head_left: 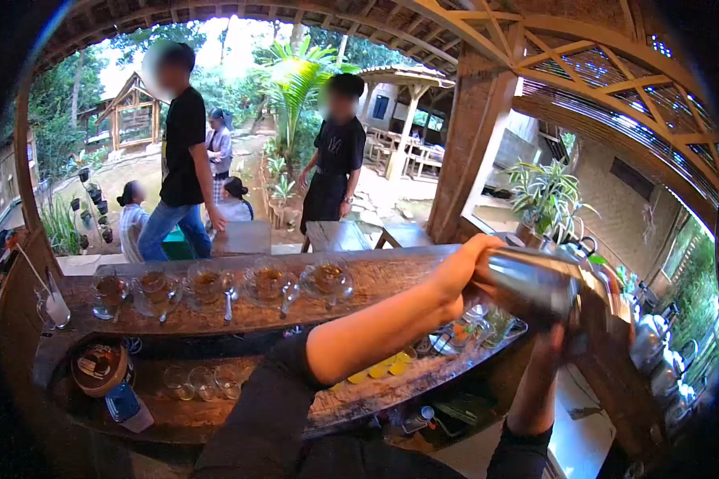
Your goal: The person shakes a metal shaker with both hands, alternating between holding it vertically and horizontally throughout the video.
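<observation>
A shiny metal cocktail shaker (527,275) is tilted above the right part of the counter, partly smeared by motion. My left hand (473,262) is wrapped round its left end, with the arm stretched across the view. From below, my right hand (566,331) grips the other end; its fingers are blurred and partly hidden. Left of my hands, glass cups (268,281) of brown liquid stand in a row on saucers along the wooden counter (391,283), several with spoons. Yellow slices (390,366) lie on the lower level beneath my left forearm.
Clear glasses (204,383) stand on the lower level near a round woven box (100,369) and a blue packet (123,402). Metal kettles (651,343) line the right side. Beyond the counter, a person in black (337,152) stands and another (185,152) walks.
</observation>
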{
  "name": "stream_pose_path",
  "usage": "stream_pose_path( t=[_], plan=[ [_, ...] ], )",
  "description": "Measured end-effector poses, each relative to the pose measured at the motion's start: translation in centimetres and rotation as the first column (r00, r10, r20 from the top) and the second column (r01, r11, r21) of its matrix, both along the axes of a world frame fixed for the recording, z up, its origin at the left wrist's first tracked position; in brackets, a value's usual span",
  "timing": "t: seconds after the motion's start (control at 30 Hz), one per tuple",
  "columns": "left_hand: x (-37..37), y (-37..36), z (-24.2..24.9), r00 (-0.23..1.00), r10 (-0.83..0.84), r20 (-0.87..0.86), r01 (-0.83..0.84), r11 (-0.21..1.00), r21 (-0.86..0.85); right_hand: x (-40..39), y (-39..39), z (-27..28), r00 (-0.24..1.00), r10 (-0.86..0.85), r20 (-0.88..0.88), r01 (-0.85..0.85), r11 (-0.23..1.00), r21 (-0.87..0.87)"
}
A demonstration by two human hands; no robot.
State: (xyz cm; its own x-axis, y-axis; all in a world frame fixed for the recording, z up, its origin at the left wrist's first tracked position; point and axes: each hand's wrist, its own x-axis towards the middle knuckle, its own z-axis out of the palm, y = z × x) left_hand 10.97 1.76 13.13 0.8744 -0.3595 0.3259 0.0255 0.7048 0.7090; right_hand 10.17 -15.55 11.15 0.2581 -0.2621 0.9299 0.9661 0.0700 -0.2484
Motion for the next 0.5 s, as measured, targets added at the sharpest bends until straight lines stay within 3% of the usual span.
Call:
stream_pose_path(
  t=[0.03,0.07,0.1,0.17,0.2,0.23,0.27,0.3,0.37,0.4,0.43,0.47,0.5],
  plan=[
    [-2.4,0.9,1.0,0.986,0.078,0.144,-0.094,0.990,0.107,-1.9,0.4,-1.4,0.892,0.363,-0.268,-0.337,0.931,0.140],
    [-3.4,1.3,1.2,0.963,0.056,0.262,-0.074,0.996,0.059,-1.5,2.7,-1.6,0.908,0.339,0.246,-0.334,0.940,-0.063],
    [-4.0,1.8,1.2,0.927,0.038,0.374,-0.046,0.999,0.012,-2.7,5.9,-0.5,0.650,0.319,0.690,-0.223,0.948,-0.228],
    [-2.8,3.6,-0.4,0.932,0.130,0.339,-0.146,0.989,0.021,-4.9,5.1,-0.8,0.938,0.018,0.346,0.119,0.922,-0.369],
    [-0.5,4.8,-2.2,0.979,0.179,0.100,-0.184,0.982,0.042,-4.3,6.0,-0.8,0.943,0.026,0.330,0.103,0.925,-0.365],
    [0.8,5.7,-3.9,0.963,0.227,-0.145,-0.219,0.973,0.070,-2.5,7.9,-0.4,0.978,0.123,0.167,-0.059,0.936,-0.347],
    [0.7,6.4,-5.1,0.949,0.064,-0.310,-0.103,0.989,-0.110,-0.4,9.9,0.0,0.974,0.228,0.005,-0.215,0.928,-0.304],
    [0.9,6.9,-6.8,0.971,0.164,-0.175,-0.167,0.986,-0.002,0.7,11.1,0.0,0.931,0.334,-0.147,-0.361,0.902,-0.235],
    [-2.5,6.9,-5.9,0.903,0.260,-0.342,-0.314,0.942,-0.115,1.4,11.8,-0.3,0.988,0.140,0.058,-0.102,0.900,-0.424],
    [-1.1,7.6,-8.0,0.990,0.123,-0.073,-0.140,0.937,-0.321,-1.2,12.1,1.7,0.881,0.196,0.430,0.019,0.894,-0.448],
    [-3.2,8.2,-7.3,0.995,-0.011,-0.101,-0.035,0.897,-0.441,-5.4,11.8,2.1,0.836,-0.204,0.509,0.476,0.731,-0.489],
    [-5.1,9.0,-7.3,0.997,0.074,0.015,-0.061,0.909,-0.411,-1.9,13.7,-0.8,0.686,0.558,0.468,-0.230,0.776,-0.587],
    [-6.5,9.7,-7.5,0.979,0.153,0.134,-0.091,0.919,-0.384,-7.5,11.0,3.0,0.632,0.690,0.353,-0.198,0.584,-0.787]
  ],
)
